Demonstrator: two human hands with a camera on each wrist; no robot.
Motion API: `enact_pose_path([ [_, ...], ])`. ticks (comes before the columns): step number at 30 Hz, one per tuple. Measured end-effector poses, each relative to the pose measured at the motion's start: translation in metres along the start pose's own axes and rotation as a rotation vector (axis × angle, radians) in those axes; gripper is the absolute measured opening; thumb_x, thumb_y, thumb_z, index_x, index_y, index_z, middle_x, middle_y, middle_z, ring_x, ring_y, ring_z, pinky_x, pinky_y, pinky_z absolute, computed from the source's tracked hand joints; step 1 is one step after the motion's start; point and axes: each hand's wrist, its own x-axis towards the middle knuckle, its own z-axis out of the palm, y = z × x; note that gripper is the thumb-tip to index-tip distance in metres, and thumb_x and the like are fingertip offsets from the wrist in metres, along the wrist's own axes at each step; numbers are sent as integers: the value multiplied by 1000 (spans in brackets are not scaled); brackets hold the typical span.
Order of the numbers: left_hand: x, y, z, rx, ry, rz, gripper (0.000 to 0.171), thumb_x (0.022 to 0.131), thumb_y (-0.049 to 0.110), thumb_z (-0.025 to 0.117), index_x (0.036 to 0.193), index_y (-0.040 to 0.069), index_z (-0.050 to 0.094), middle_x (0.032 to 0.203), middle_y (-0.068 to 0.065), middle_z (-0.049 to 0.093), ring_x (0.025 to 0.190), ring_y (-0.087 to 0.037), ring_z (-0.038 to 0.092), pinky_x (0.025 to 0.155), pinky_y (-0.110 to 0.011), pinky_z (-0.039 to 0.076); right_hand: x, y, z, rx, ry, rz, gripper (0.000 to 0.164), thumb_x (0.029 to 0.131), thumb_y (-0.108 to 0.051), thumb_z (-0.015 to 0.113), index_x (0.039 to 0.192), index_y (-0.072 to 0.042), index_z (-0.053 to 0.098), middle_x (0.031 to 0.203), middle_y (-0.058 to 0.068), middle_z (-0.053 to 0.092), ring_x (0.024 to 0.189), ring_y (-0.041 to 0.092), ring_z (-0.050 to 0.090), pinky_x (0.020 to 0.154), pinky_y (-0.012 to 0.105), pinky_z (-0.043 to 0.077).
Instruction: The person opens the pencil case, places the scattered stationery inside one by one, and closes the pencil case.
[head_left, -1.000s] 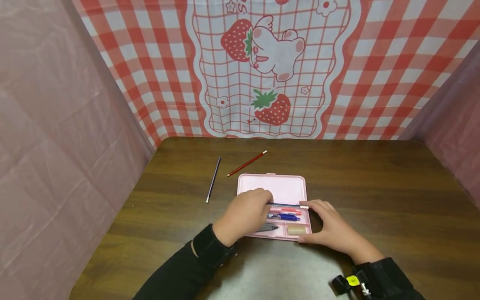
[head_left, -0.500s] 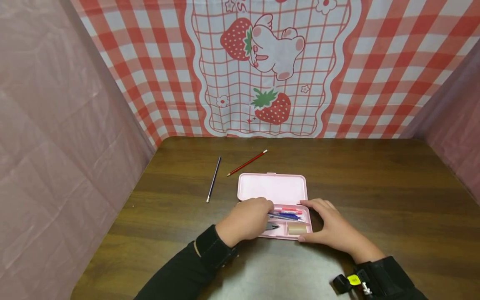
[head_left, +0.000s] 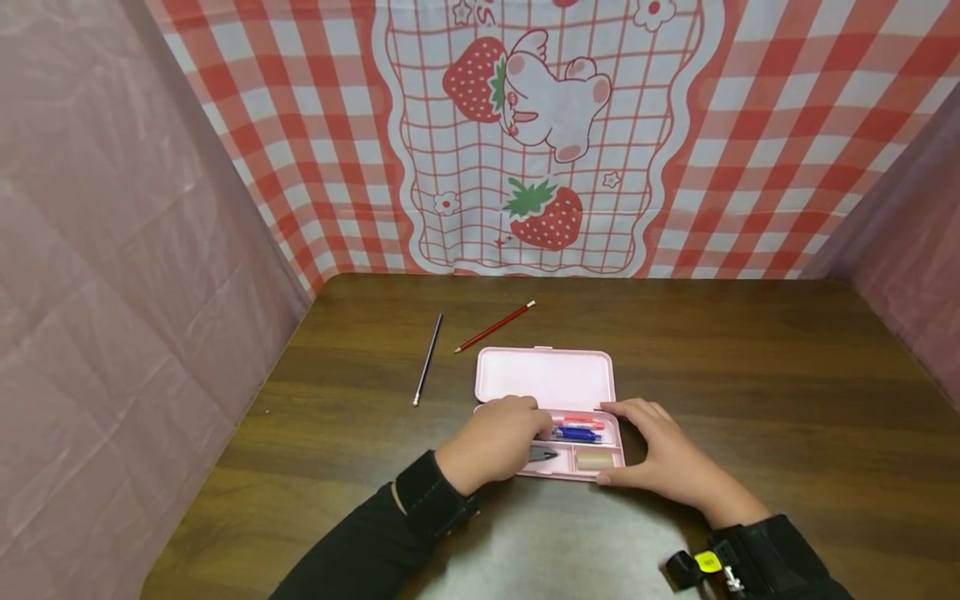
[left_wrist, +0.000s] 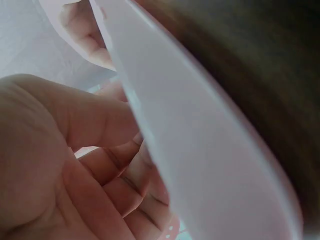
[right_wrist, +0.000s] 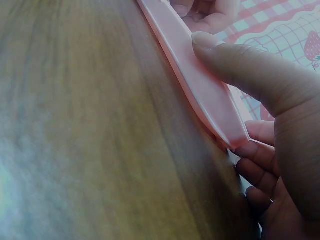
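A pink pencil case lies with its lid folded back on the table. In its tray are a blue pen, a red pen, a grey pointed item and a tan block. My left hand reaches over the tray's left part, fingers bent down into it. Its fingertips are hidden behind the case wall in the left wrist view, so any hold on the dark pencil there is unclear. My right hand grips the tray's right end, thumb on the near side.
Left of the case lies a dark purple pencil, eraser end toward me. Behind it a red pencil lies slanted. The wooden table ends at a checked red and white cloth.
My left hand has come down and toward me, lowering a dark pencil from the hinge side into the tray; most of that pencil is now out of sight. My right hand stays put.
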Motion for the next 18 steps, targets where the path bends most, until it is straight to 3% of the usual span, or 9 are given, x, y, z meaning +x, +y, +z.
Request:
enact_pose_path([
  [3,0,0,0,29,-20,16,25,96,17,69,118,27,78,93,6,63,82,-12,56,75,-30,49,0,0,0,2,-6,2,97,69,-59,91,144,-10,55,130,6,59,124,30,47,102,61,39],
  [9,-2,5,-4,112,-82,56,32,97,19,70,128,27,74,113,2,69,99,-15,63,91,-36,53,0,-1,0,0,7,-23,95,69,-56,92,143,-9,56,130,6,60,124,32,48,102,60,38],
  [18,-3,6,-5,104,-91,58,30,97,19,70,126,24,74,114,2,69,101,-16,64,90,-36,53,-1,-4,-2,11,-11,4,95,70,-56,91,144,-10,55,132,7,59,125,33,47,103,63,38],
])
